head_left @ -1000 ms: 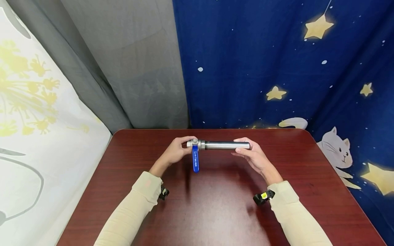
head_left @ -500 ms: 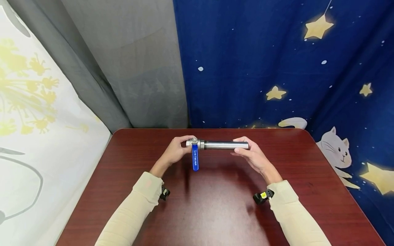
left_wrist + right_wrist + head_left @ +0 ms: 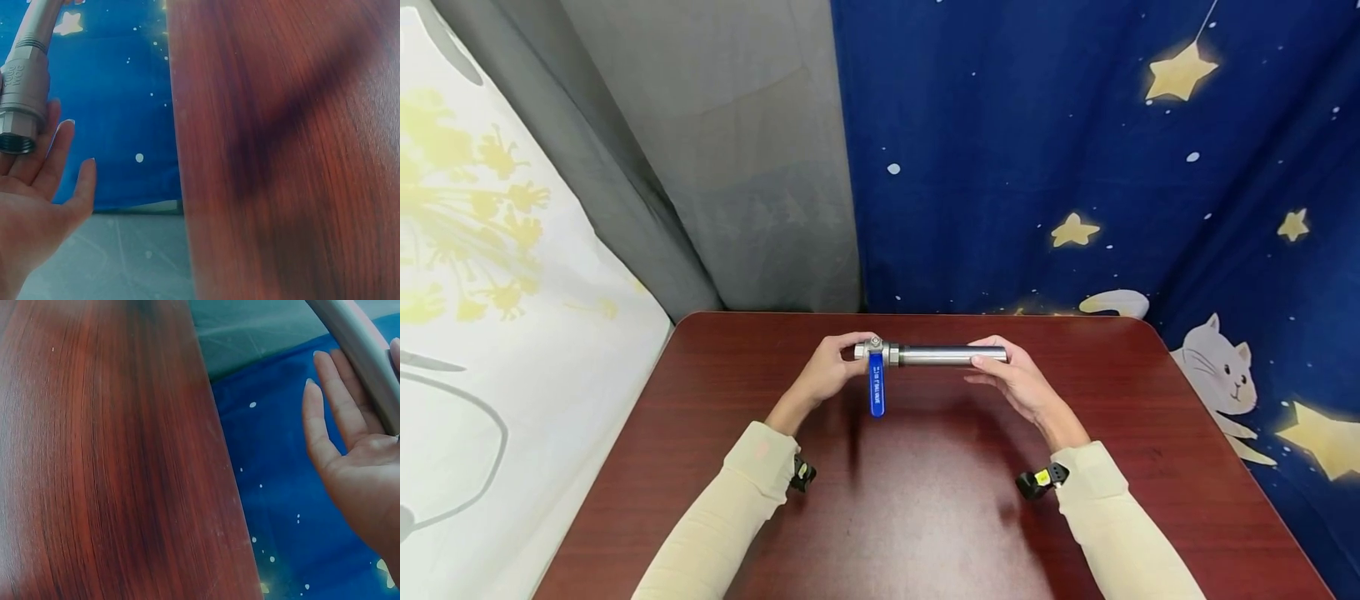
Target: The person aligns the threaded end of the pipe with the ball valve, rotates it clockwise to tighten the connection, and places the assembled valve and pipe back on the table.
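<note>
Between both hands a ball valve with a blue lever handle is held level above the table. A smooth steel pipe is joined to its right side, with some thread showing at the joint in the left wrist view. My left hand grips the valve body at its left end, thumb and fingers on either side; the open threaded end faces back toward the palm. At the pipe's right end my right hand holds it between thumb and fingers, the other fingers spread out below.
The reddish-brown table lies beneath the hands, its far edge just beyond them. Behind it hang a grey curtain and a blue starry curtain. A white patterned cloth hangs at the left. Small black wrist cameras sit at both cuffs.
Almost nothing differs. The pipe's right end and right hand have shifted very slightly left, and the blue lever's tip looks slightly higher than a second ago. Both grips are kept.
</note>
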Available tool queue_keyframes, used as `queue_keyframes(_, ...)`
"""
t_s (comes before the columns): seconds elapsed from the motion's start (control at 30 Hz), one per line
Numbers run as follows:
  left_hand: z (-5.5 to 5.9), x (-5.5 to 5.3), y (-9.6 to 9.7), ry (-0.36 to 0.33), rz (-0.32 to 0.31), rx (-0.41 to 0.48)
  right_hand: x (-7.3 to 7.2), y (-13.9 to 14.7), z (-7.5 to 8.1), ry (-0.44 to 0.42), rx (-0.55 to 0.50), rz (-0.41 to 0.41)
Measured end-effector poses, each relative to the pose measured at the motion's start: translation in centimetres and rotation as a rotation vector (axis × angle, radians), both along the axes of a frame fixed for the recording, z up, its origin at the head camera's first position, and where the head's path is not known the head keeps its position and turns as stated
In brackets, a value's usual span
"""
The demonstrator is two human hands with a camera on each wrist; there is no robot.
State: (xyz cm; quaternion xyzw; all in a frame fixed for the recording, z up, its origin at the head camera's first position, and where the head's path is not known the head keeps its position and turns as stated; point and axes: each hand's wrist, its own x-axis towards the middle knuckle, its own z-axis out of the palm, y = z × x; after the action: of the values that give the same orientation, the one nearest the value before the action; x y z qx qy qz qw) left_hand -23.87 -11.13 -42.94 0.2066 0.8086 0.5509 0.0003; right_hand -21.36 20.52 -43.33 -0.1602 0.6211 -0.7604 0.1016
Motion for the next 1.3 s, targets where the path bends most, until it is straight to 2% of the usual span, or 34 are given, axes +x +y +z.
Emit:
queue_keyframes(0.2, 0.3, 0.1, 0.4, 0.029, 0.0, 0.016, 0.0, 0.0, 0.2, -0.037, 0.008, 0.002)
queue_keyframes(0.43, 3.2, 2.1, 0.9, 0.073, -0.019, 0.034, -0.1, 0.0, 0.1, -0.129, -0.001, 0.02)
queue_keyframes(0.6, 3.2, 2.3, 1.0, 0.075, 0.0, 0.023, -0.2, -0.1, 0.0, -0.168, 0.009, 0.003)
queue_keyframes(0.77, 2.9, 2.1, 1.0, 0.052, 0.03, 0.082, -0.1, -0.2, 0.1, -0.205, -0.067, 0.0)
queue_keyframes(0.87, 3.0, 2.0, 0.9, 0.039, 0.032, 0.102, 0.1, -0.3, 0.3, -0.193, -0.114, 0.014)
queue_keyframes(0.97, 3.2, 1.9, 0.7, 0.035, 0.018, 0.096, 0.2, -0.3, 0.5, -0.144, -0.13, 0.036)
queue_keyframes(1.07, 3.2, 1.8, 0.6, 0.033, 0.006, 0.087, 0.0, -0.3, 0.7, -0.108, -0.113, 0.05)
queue_keyframes(1.27, 3.1, 1.8, 0.6, 0.03, 0.009, 0.077, -0.1, -0.2, 0.7, -0.131, -0.035, 0.044)
queue_keyframes(1.3, 2.6, 1.5, 0.6, 0.03, 0.011, 0.079, -0.1, -0.2, 0.6, -0.132, -0.02, 0.038)
